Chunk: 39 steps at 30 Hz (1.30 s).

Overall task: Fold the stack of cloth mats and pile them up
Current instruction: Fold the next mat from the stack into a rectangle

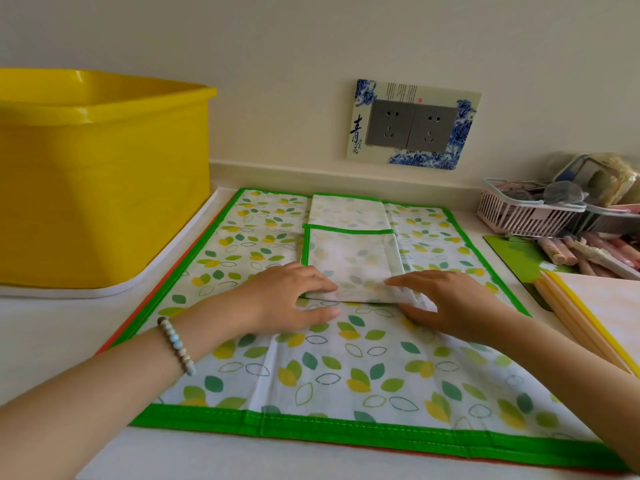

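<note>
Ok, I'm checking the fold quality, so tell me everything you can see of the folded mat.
The folded mat is a narrow cloth strip, pale reverse side up with faint leaf print, green binding across it and down its left edge. It lies flat on the open mat, its near corners touched by the left hand and right hand.

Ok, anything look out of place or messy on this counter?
Nothing spilled or damaged. The left hand and right hand touch the folded mat, its near right corner slightly bunched. The spread mat beneath shows creases, and an orange edge peeks out under it.
</note>
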Motion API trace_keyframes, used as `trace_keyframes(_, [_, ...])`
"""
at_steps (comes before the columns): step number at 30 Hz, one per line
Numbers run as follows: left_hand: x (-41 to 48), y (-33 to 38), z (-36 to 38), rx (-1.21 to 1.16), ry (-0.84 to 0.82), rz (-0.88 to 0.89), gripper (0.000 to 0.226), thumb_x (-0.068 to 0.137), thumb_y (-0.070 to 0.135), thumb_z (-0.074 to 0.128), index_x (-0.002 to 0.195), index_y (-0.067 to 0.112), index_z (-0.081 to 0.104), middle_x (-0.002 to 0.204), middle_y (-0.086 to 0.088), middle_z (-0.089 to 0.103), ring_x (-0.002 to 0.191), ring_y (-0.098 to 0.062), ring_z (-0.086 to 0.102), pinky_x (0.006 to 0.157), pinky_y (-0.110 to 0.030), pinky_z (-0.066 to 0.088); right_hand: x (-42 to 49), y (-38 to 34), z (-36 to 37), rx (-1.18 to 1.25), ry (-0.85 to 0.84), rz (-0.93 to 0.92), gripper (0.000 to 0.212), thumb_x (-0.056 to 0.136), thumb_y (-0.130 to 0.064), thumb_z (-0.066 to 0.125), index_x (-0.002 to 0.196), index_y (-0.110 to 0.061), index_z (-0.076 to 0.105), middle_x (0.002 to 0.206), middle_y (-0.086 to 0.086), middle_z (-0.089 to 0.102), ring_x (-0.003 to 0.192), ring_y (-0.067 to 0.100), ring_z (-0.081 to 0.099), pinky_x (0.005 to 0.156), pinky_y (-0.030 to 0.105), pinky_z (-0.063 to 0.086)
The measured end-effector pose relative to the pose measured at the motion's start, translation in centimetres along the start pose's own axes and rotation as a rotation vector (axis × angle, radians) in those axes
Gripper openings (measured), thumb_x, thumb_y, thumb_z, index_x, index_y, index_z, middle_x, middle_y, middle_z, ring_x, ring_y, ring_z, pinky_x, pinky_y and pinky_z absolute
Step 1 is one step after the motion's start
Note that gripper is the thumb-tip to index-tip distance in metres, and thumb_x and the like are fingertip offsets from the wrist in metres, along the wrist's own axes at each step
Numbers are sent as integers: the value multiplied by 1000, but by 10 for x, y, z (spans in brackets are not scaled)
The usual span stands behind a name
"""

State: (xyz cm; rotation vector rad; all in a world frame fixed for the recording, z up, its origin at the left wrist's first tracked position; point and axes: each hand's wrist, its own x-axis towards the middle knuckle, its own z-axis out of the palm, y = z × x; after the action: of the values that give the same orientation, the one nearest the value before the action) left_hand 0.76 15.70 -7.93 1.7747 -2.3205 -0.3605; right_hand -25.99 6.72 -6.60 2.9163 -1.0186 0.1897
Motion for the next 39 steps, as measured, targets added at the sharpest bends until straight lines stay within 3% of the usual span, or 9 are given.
trace_keyframes(9, [-2,-4,-8,24,25,-1,57,89,56,49,142,44,31,150,25,25,138,1,18,106,-18,9,-7,-4,-7,-60,111,-59,37,98,-29,43,135,-34,47,121,-7,65,102,12,65,80,20,47])
trace_keyframes(16, [-15,-14,-8,143,79,101,97,79,-23,43,143,46,16,148,27,8,133,11,2,98,1,-15,-54,-28,-19,157,277,-314,27,94,-27,52,115,-21,68,95,-12,73,80,4,70,64,22,57])
trace_keyframes(19, [-18,-14,-2,234,84,127,94,84,-21,34,142,46,2,145,29,-2,138,6,-1,98,-1,-18,-62,-31,-21,201,340,-355,28,93,-33,51,113,-22,68,100,-16,69,87,-1,67,72,19,55])
trace_keyframes(24, [-27,-9,8,284,32,136,86,93,-13,34,136,48,-8,141,31,-4,142,-1,9,113,-18,9,-62,-25,-19,61,325,-345,50,79,-40,69,123,-20,61,121,-10,63,110,8,61,88,28,53])
trace_keyframes(26, [-30,-6,9,307,19,162,84,95,-10,33,132,49,-14,142,30,-7,143,-1,7,113,-18,8,-56,-24,-17,40,187,-302,69,70,-19,73,134,-24,50,137,-11,50,128,7,46,103,27,40])
trace_keyframes(28, [-34,-4,10,314,14,192,81,97,-8,31,131,48,-17,144,28,-8,143,-1,5,113,-16,3,-49,-26,-16,75,43,-223,86,63,-11,47,142,-38,29,149,-20,29,139,-5,20,111,12,15])
trace_keyframes(31, [-42,1,14,314,7,213,79,98,-5,28,129,49,-20,146,26,-9,143,-1,0,116,-18,2,-38,-27,-10,126,-69,-213,72,73,-31,27,142,-48,13,150,-30,8,138,-14,-2,108,6,-4])
trace_keyframes(34, [-48,4,18,286,12,204,84,96,-8,27,130,53,-19,146,27,-10,138,2,-10,111,-14,-10,-31,-23,-2,104,-116,-265,62,88,-55,45,142,-49,16,151,-29,9,139,-12,2,112,11,-3])
trace_keyframes(39, [-51,2,16,251,-13,181,85,93,-5,31,131,57,-13,147,31,-9,135,5,-16,100,-6,-23,-34,-19,8,229,-127,-249,57,92,-51,47,141,-52,19,150,-34,10,138,-13,6,113,10,3])
